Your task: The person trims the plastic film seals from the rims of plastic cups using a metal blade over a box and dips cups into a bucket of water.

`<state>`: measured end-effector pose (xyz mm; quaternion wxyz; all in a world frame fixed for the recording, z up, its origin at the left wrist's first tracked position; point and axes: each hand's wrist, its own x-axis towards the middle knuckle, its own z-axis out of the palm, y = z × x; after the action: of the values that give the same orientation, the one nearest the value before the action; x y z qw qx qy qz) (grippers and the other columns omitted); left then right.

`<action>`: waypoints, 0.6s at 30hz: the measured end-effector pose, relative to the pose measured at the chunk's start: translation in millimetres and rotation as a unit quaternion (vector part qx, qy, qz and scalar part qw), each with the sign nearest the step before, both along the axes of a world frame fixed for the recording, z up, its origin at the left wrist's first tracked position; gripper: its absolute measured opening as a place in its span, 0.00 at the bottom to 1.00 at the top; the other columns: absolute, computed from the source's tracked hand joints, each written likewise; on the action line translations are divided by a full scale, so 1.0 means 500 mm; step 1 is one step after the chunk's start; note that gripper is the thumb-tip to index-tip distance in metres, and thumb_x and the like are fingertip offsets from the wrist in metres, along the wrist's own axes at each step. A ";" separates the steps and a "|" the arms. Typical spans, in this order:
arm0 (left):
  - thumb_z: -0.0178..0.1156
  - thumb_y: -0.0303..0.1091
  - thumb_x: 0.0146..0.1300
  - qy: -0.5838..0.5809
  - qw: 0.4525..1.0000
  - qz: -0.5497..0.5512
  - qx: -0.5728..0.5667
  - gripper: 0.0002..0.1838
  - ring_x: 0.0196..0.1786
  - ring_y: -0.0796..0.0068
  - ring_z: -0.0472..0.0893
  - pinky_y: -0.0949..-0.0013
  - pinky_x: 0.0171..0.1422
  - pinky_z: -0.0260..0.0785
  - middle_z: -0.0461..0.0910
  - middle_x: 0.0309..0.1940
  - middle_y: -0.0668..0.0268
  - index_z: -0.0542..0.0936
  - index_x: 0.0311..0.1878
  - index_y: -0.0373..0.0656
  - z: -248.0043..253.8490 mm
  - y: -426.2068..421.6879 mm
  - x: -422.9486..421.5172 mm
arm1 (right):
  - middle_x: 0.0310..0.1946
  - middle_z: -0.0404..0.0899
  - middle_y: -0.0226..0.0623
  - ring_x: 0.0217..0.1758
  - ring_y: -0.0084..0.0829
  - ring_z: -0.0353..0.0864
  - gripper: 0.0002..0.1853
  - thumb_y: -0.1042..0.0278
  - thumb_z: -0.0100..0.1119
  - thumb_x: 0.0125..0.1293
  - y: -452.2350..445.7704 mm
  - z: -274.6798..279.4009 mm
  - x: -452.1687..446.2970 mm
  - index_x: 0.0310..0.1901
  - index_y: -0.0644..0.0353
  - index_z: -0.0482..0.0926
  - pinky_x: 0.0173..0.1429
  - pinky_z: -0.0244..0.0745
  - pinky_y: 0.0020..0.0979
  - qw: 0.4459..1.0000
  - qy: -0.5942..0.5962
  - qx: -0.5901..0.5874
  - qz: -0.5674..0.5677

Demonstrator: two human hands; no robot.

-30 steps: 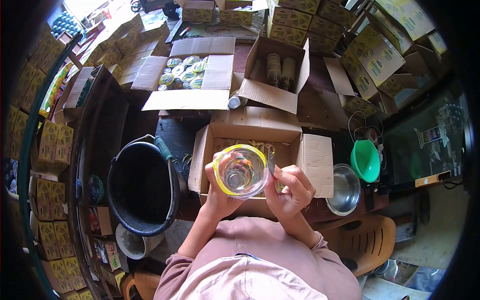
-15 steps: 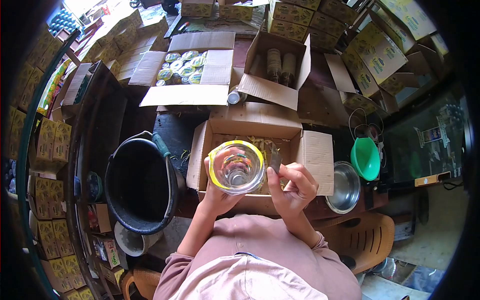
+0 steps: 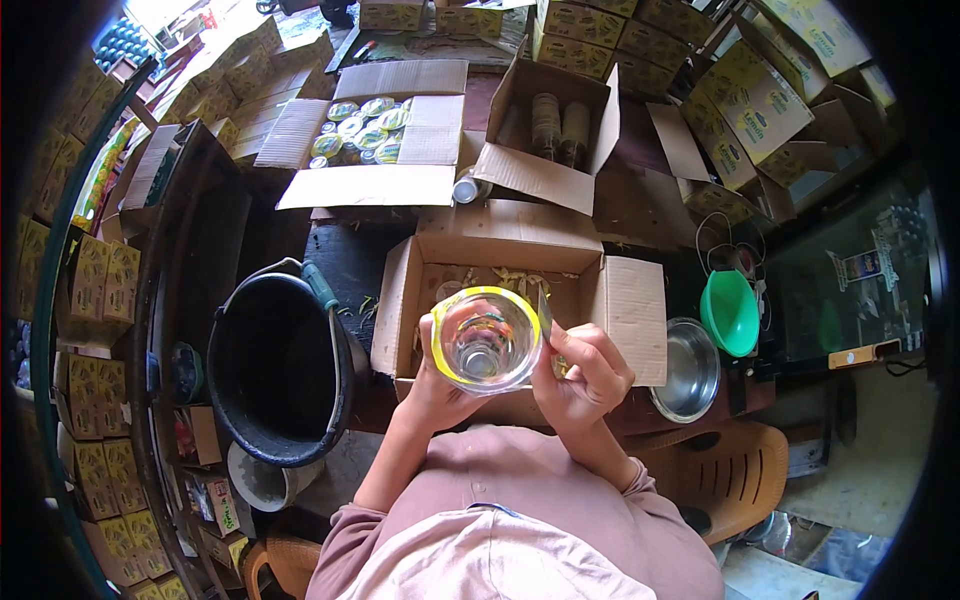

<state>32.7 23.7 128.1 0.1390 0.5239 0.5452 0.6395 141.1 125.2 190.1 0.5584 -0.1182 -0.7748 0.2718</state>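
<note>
From here I see the left hand (image 3: 440,398) wrapped around a clear cup (image 3: 484,345), its fingers closed on the side; the cup's yellow-edged mouth faces up, above an open cardboard box (image 3: 508,250) with yellow scraps (image 3: 515,280) inside; the right hand (image 3: 588,375) pinches a thin blade (image 3: 544,315) between thumb and fingers, right by the cup's rim; whether it touches, I can't tell; a black bucket (image 3: 270,370) stands to the left.

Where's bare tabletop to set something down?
Mostly bare: black patch between bucket and middle box, scraps toward the box; brown tabletop between the rear right box and yellow cartons. Crowded: right of the middle box, with steel bowl and green bowl.
</note>
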 end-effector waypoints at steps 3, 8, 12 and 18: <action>0.69 0.26 0.44 0.002 1.000 -0.014 -0.013 0.47 0.53 0.65 0.72 0.66 0.53 0.70 0.62 0.55 0.54 0.46 0.62 0.42 0.011 0.000 0.002 | 0.19 0.74 0.35 0.18 0.23 0.73 0.10 0.87 0.64 0.44 0.005 0.005 0.003 0.30 0.65 0.79 0.22 0.67 0.19 1.000 -0.006 -0.024 0.019; 0.68 0.25 0.46 -0.002 0.999 -0.028 -0.028 0.47 0.52 0.65 0.72 0.67 0.53 0.69 0.62 0.55 0.54 0.45 0.63 0.42 0.017 -0.001 -0.006 | 0.19 0.74 0.35 0.18 0.22 0.72 0.10 0.86 0.64 0.44 0.006 -0.010 0.006 0.30 0.65 0.79 0.21 0.67 0.19 0.997 0.017 -0.052 0.050; 0.68 0.25 0.47 -0.033 0.998 -0.045 -0.005 0.46 0.53 0.64 0.72 0.65 0.55 0.68 0.62 0.55 0.54 0.44 0.62 0.41 0.004 -0.004 -0.001 | 0.19 0.74 0.35 0.18 0.22 0.72 0.10 0.86 0.64 0.44 0.007 -0.004 0.007 0.30 0.64 0.79 0.21 0.66 0.20 0.999 0.004 -0.042 0.033; 0.68 0.26 0.46 0.009 0.999 -0.038 -0.028 0.47 0.53 0.63 0.72 0.64 0.56 0.67 0.61 0.56 0.54 0.44 0.62 0.40 0.012 -0.009 0.000 | 0.19 0.74 0.35 0.18 0.24 0.73 0.11 0.85 0.65 0.43 0.009 -0.003 0.004 0.31 0.64 0.80 0.22 0.68 0.21 0.999 -0.025 0.029 -0.009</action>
<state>32.5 19.0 134.0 0.1729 0.5461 0.5440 0.6132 143.2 129.6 188.5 0.5443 -0.1160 -0.7952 0.2407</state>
